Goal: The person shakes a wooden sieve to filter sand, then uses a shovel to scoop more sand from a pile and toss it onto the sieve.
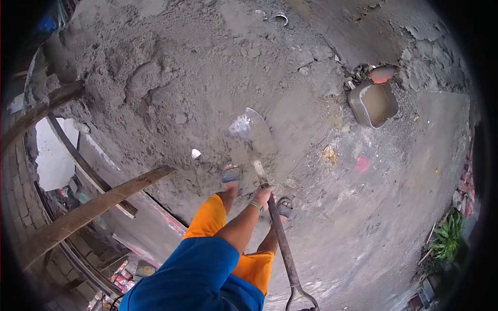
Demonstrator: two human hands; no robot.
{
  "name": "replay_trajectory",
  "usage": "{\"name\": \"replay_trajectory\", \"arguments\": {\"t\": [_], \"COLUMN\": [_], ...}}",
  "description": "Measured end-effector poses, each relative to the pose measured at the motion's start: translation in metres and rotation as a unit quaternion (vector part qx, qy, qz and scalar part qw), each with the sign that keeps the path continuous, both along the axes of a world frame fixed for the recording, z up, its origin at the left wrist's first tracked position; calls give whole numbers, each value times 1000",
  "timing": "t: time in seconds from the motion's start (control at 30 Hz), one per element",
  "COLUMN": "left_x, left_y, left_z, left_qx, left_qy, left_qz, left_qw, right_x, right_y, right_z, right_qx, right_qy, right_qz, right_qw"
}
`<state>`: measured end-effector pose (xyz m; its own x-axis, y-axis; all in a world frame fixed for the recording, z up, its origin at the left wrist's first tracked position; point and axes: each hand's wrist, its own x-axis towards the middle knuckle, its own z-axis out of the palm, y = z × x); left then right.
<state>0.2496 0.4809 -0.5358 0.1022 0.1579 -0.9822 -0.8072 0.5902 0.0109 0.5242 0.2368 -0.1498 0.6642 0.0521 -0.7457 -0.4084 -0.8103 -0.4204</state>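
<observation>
My left hand (264, 196), a band round its wrist, is closed round the lower wooden shaft of a shovel (280, 233). The shovel's blade (254, 135) points away from me and lies at the grey sand or mortar mix (197, 78), its face partly coated with grey material. Toward the bottom edge, the shaft ends in a forked handle (301, 295), whose grip is cut off by the frame. My right hand is out of view. My sandalled feet stand either side of the shaft.
A square tub of murky water (377, 103) stands at the right, beside a reddish object (382, 74). Wooden planks (98, 212) jut in from the left. A white fragment (195, 154) lies near my left foot. Green plants (448, 233) grow at the right edge.
</observation>
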Motion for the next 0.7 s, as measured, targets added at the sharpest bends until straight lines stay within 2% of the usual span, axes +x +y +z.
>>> {"name": "replay_trajectory", "arguments": {"t": [0.03,0.07,0.1,0.17,0.23,0.3,0.37,0.43,0.47,0.5,0.53,0.57,0.6,0.63,0.7], "left_x": [-47,-93,-135,-184,-193,-191,-194,-200,-204,-212,-222,-231,-236,-237,-231], "left_y": [31,62,95,141,149,143,137,137,139,137,135,135,134,131,127], "left_z": [-20,-39,-54,-65,-51,-24,4,38,64,75,87,104,122,136,156], "left_qx": [-14,10,19,37,44,81,105,115,147,152,221,291,312,320,371], "left_qy": [12,43,62,103,95,92,71,-38,-46,-39,-70,-98,-100,-89,-130], "left_qz": [4,21,14,12,5,26,36,111,127,133,140,143,132,135,122], "left_qw": [1000,999,998,994,995,992,991,986,980,979,963,941,936,934,911], "right_x": [-49,-100,-120,-149,-145,-155,-142,-138,-132,-125,-122,-123,-121,-113,-95], "right_y": [53,103,118,143,118,109,67,48,45,48,53,59,63,65,72], "right_z": [-13,-53,-85,-122,-144,-133,-137,-114,-101,-92,-93,-98,-98,-95,-90], "right_qx": [25,39,111,130,126,142,142,157,141,127,137,200,262,275,193], "right_qy": [46,-72,0,45,18,-63,-115,-128,-101,-72,-68,-78,-88,-84,-97], "right_qz": [-38,-37,38,9,45,99,157,360,494,619,625,676,720,721,808], "right_qw": [998,996,993,990,991,983,971,911,852,772,766,704,637,630,548]}}
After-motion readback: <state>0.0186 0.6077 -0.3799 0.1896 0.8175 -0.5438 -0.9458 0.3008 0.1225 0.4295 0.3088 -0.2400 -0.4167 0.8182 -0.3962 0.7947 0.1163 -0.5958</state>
